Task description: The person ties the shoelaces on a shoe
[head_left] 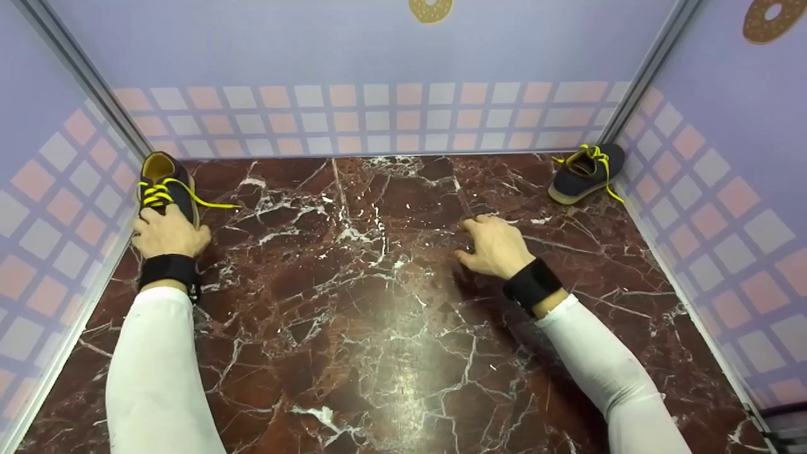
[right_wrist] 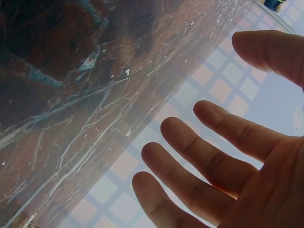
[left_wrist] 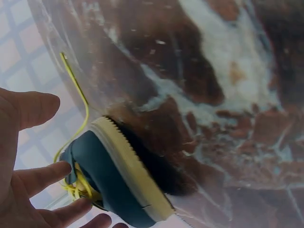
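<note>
Lilac walls [head_left: 284, 50] with pink-and-white checks [head_left: 376, 94] and printed doughnuts [head_left: 430, 15] stand on three sides of this glossy, dark-red marbled bench [head_left: 328, 366].

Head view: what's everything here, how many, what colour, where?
Shoes: two, dark, near back corners
Laces: two, yellow, on shoes
Walls: three, lilac, left, back, right
Squares: many, pink and grey, walls
Doughnut pictures: two, golden, back and right walls
Corner strips: two, grey, back corners
Marbled surface: one, reddish, between walls
Dark item: one, unclear, bottom right
Sleeves: two, white, forearms
Wristbands: two, black, wrists
Left hand: one, at left shoe
Right hand: one, over marbled surface
</note>
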The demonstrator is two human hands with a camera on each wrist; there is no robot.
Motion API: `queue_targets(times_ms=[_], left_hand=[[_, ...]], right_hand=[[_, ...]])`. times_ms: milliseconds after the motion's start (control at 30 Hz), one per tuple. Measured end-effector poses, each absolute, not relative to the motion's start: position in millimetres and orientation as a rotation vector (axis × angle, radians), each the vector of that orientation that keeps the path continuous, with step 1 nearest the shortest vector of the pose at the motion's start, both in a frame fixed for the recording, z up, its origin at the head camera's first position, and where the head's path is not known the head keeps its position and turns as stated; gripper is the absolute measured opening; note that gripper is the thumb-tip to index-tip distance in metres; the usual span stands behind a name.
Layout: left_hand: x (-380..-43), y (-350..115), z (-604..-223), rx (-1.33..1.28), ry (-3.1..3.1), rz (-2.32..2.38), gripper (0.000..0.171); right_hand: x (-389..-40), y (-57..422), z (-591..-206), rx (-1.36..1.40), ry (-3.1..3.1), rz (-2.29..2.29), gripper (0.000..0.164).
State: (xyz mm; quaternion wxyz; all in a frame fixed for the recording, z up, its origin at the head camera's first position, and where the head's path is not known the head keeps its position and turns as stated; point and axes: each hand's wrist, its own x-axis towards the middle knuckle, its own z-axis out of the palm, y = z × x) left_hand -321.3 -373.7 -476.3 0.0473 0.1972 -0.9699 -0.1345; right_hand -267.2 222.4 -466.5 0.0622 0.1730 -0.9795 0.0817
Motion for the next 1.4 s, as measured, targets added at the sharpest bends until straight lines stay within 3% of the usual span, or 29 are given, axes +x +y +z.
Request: queue_targets(times_ms=[1400], left_hand=[[-333.6,-394.9,-494.0,0.829,-2.875,-0.711,0.101]], right_hand=[[-265.9,227.8,-477.4,0.521,-2.998,0.238,0.056]])
